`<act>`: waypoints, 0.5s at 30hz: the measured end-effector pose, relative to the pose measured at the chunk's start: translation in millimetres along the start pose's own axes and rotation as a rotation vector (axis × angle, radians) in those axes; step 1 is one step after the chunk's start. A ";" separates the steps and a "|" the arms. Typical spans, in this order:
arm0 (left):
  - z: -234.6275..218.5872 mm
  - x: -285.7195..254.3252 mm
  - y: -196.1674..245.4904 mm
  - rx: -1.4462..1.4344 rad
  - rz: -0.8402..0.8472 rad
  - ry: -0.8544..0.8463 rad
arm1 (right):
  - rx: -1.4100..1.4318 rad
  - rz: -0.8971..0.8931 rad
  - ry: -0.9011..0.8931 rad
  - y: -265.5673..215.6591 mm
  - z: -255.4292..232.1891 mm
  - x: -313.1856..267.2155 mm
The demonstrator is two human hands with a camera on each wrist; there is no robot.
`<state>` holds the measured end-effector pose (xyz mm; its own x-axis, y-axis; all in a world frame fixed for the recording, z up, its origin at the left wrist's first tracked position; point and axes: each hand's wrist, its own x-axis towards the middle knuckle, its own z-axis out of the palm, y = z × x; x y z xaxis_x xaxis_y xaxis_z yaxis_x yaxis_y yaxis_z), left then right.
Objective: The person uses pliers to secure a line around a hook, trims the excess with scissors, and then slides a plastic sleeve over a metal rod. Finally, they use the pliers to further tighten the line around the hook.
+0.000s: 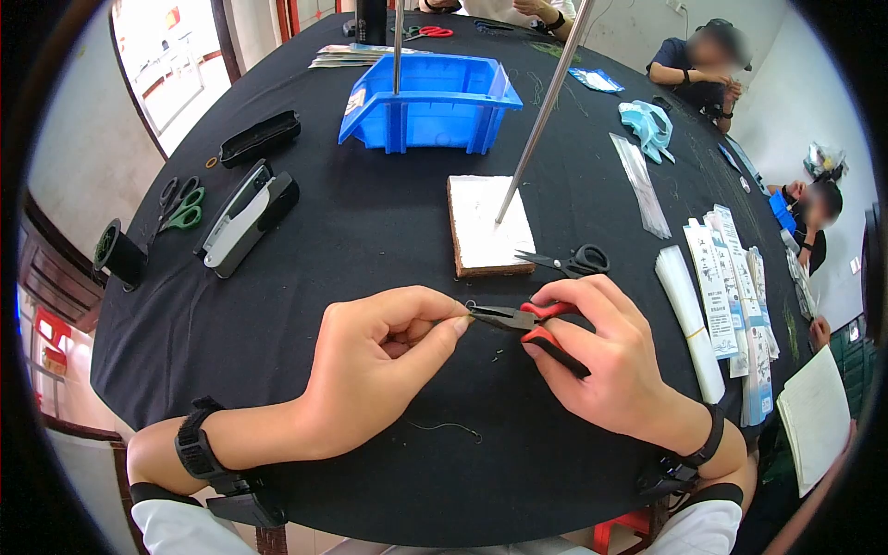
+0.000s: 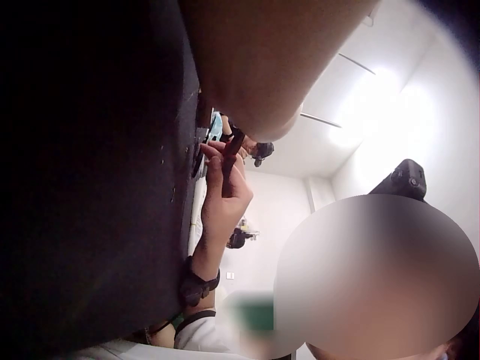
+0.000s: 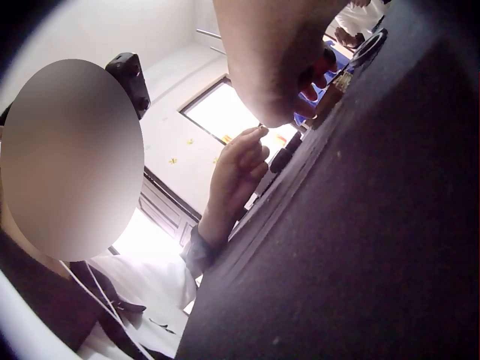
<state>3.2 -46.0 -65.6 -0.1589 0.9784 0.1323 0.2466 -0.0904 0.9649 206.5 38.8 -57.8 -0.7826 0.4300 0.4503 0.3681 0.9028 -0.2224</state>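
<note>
In the head view, the right hand [image 1: 606, 356] holds red-and-black pliers [image 1: 548, 339], whose metal nose points left. The left hand [image 1: 379, 370] pinches a tiny piece between thumb and index finger, right at the pliers' tip; a small wire loop [image 1: 472, 304] shows there. Whether the jaws are closed on it is too small to tell. A thin hooked wire [image 1: 453, 426] lies on the black cloth below the hands. In the left wrist view the right hand [image 2: 229, 199] grips the pliers; in the right wrist view the left hand [image 3: 238, 169] has its fingertips together.
Beyond the hands are a white-topped block [image 1: 490, 227] with a metal rod, black scissors [image 1: 578, 262] and a blue bin [image 1: 430, 106]. To the left lie a stapler [image 1: 248, 220], green scissors [image 1: 185, 208] and a spool [image 1: 120, 254]; to the right, packaged strips [image 1: 721, 287]. Other people sit around the table.
</note>
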 end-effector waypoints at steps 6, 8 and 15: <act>-1.1 0.8 2.5 -0.057 -0.058 -0.021 | 0.019 -0.002 0.021 -0.8 -2.2 1.4; -1.5 1.5 1.2 -0.064 -0.054 -0.023 | 0.015 -0.004 0.047 0.6 -2.1 1.7; -1.5 2.0 1.7 -0.124 -0.088 -0.018 | 0.027 -0.001 0.042 2.4 0.9 1.1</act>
<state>1.9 -44.5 -63.3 -0.1568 0.9867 0.0428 0.1120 -0.0253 0.9934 206.1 41.5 -58.6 -0.7611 0.4296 0.4860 0.3532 0.9029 -0.2450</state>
